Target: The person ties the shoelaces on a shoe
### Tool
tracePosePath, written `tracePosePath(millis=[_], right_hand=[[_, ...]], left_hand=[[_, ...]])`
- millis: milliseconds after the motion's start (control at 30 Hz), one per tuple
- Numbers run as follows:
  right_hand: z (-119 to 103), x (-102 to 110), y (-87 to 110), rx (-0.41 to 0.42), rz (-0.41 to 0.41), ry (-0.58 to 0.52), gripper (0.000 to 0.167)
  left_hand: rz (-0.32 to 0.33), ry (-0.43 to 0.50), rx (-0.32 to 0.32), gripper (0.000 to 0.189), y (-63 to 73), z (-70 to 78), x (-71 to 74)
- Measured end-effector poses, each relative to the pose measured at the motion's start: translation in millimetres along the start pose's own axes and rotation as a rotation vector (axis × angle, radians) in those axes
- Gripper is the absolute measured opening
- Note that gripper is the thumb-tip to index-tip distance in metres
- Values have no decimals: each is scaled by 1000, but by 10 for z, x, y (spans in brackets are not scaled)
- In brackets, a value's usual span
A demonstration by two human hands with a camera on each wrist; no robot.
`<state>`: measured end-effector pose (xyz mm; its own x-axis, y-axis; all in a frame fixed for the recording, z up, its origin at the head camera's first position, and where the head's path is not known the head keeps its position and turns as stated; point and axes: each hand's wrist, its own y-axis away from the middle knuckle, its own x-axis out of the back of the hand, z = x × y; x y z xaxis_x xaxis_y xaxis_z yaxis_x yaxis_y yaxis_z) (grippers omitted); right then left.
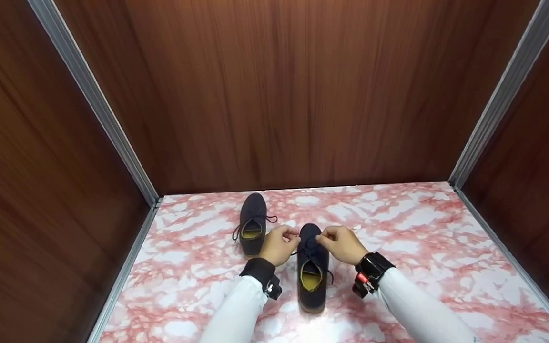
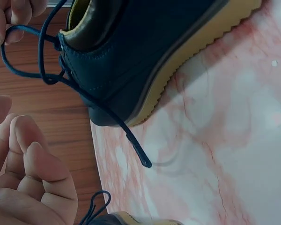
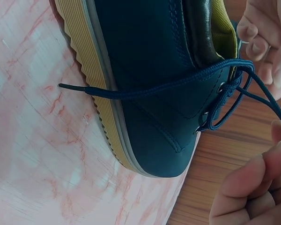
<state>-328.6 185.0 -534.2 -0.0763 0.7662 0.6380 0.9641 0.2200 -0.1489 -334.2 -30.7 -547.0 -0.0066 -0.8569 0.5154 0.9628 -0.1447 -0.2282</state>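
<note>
A dark blue lace-up shoe [image 1: 312, 300] with a yellow lining stands between my hands, toe pointing away. My right hand [image 1: 343, 244] is at its right side, pinching a loop of the blue shoelace [image 3: 164, 86] drawn up from the eyelets. My left hand [image 1: 278, 245] is at the left side near the toe, fingers loosely curled, thumb close to the index finger. No lace shows between its fingertips [image 2: 35, 150] in the left wrist view. Both lace ends hang free, one down each side of the shoe. The tan sole [image 3: 79, 51] has a ridged edge.
A matching dark shoe [image 1: 254, 207] stands at the back left, its laces loose. Both shoes are on a red-and-white marbled surface [image 1: 412, 267]. Brown wood-grain panels [image 1: 279, 95] with grey metal edging [image 1: 112, 114] enclose it at the back and sides.
</note>
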Motion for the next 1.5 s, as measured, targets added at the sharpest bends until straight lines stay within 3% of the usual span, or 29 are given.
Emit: tracePosePath(millis=[200, 333, 700, 867, 1000, 1200, 1367, 1500], right_hand=[[9, 16, -3, 36, -19, -13, 23], [18, 17, -5, 52, -23, -17, 23], [11, 7, -4, 60, -28, -27, 23], [32, -4, 9, 9, -27, -49, 28], [66, -14, 42, -8, -30, -65, 25], [145, -90, 126, 47, -89, -64, 13], [178, -199, 194, 83, -152, -36, 19], [184, -269, 208, 102, -139, -28, 19]], left_hand=[[-35, 5, 8, 20, -36, 41, -71], [-74, -15, -42, 21, -42, 63, -114], [-109, -34, -96, 5, -13, 87, -148], [-112, -5, -72, 5, -16, 49, -130], [-116, 91, -37, 8, -21, 15, -115], [-151, 238, 49, 12, -8, -37, -98], [-160, 254, 68, 11, -1, -53, -81], [-167, 272, 67, 10, 6, -44, -68]])
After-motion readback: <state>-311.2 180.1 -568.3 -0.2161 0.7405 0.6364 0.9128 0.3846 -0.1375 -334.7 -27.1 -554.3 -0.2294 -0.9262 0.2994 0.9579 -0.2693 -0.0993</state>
